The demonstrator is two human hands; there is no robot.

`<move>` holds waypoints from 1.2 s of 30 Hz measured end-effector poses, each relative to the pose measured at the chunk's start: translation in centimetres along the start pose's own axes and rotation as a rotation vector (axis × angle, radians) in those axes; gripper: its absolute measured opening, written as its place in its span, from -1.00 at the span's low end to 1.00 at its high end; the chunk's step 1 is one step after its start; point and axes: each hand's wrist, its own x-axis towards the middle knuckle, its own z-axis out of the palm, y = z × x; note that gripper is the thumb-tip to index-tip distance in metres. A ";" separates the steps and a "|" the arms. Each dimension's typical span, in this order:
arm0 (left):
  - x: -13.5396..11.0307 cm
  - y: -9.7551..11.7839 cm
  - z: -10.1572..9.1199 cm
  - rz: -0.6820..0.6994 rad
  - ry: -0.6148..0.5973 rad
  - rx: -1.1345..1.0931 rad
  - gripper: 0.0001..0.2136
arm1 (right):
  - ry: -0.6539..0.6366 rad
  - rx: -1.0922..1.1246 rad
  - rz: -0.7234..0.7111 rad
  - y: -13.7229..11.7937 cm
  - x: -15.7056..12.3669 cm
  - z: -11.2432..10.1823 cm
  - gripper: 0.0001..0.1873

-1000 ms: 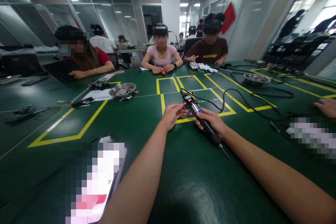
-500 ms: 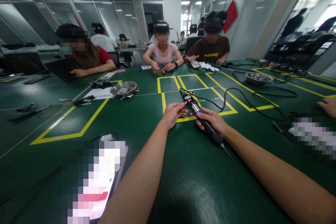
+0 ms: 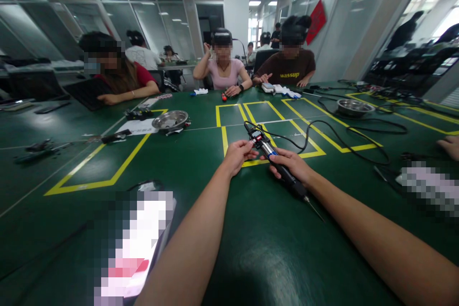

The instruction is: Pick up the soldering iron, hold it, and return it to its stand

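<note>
An electric screwdriver (image 3: 285, 170), black with a silver and blue band, lies across my right hand (image 3: 292, 166), whose fingers wrap round its body. Its thin bit points down toward me, and a black cable (image 3: 290, 142) leaves its far end. My left hand (image 3: 239, 157) is closed at that far end, thumb and fingertips pinching by a small dark part with a red mark. The fingers hide exactly what they grip there. Both hands are above the green table (image 3: 247, 229), close to the yellow tape lines.
Metal bowls stand at left (image 3: 169, 121) and right (image 3: 355, 107). A phone-like device (image 3: 143, 244) with a blurred screen lies near my left forearm. Several people sit across the table; one has a small red object (image 3: 224, 97) in front. Another person's hand (image 3: 449, 145) shows at right.
The person opposite has raised one hand to the head. My hands and the electric screwdriver stay almost in place; the view has shifted slightly.
</note>
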 end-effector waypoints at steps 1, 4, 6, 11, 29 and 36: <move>-0.1 0.1 0.0 -0.002 -0.014 -0.001 -0.84 | -0.003 -0.001 0.002 0.0 0.0 0.0 -0.53; -0.5 0.5 0.2 -0.005 -0.069 0.004 -0.83 | -0.003 -0.007 0.002 0.1 0.1 0.2 -0.54; -0.7 0.7 0.3 -0.012 -0.100 0.022 -0.82 | 0.004 -0.014 0.007 0.1 0.1 0.3 -0.52; -0.9 0.6 0.4 -0.008 -0.081 0.065 -0.76 | 0.024 -0.029 0.041 -0.1 0.0 0.5 -0.42; -0.3 0.2 0.3 0.024 0.003 0.150 -0.82 | 0.019 -0.051 0.027 -0.2 0.0 0.7 -0.47; -0.1 0.1 0.1 0.032 -0.011 0.182 -0.76 | 0.020 -0.050 0.017 -0.1 0.1 0.5 -0.47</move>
